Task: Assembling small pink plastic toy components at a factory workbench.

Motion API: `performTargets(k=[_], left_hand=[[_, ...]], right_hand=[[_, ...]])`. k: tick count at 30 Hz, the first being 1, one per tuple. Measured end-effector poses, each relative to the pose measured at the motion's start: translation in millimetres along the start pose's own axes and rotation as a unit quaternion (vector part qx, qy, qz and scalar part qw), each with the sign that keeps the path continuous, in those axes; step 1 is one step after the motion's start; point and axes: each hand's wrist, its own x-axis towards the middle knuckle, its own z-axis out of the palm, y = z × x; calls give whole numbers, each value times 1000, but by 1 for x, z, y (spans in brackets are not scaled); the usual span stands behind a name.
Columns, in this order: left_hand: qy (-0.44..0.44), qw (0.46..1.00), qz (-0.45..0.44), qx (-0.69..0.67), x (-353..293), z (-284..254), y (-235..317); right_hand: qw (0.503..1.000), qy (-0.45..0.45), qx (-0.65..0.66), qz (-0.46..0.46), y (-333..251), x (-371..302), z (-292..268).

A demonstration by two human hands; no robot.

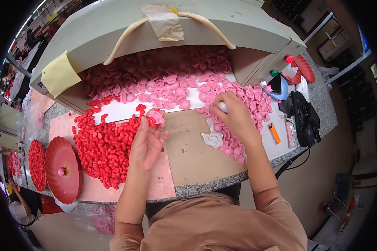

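Note:
My left hand [148, 144], palm turned up, pinches a small pink petal-shaped piece [157, 116] with a red piece against it. Beside that hand spreads a big heap of small red pieces [104, 146]. My right hand [237, 116] is closed around a small white object [223, 107]; its rounded end shows, while the fingers hide the rest. Under and around the right hand lie many pink petal-shaped pieces [257, 100]. Just below it rests a crumpled white tissue [213, 139].
A grey cabinet [255, 27] arches over more pink pieces. At the left stand a red scalloped dish [63, 159] and a red-filled tray [37, 165]. An orange lighter [274, 134], a black bag [303, 117] and a blue container [280, 90] are on the right. Another person's arm [21, 196] shows far left.

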Motion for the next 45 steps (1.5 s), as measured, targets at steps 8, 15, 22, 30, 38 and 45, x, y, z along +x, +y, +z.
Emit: performTargets(k=[8,15,22,30,38,45], left_hand=[[-5,998,51,-38,1,-5,15],[16,997,49,-64,1,-11,20],[27,996,52,-72,2,-15,18],[35,998,46,-40,2,-9,15],[31,999,14,-34,5,-13,10],[-4,999,-33,12,1,-7,-9]], right_hand=[[990,-70,-110,-48,-4,9,9],[948,-216,187,143,-45,-1,33],[973,-195,126,-14,-42,-3,69],[973,-205,82,-65,-52,-23,70],[974,-195,99,-50,-44,-21,65],[943,-80,322,23,-51,-15,49]])
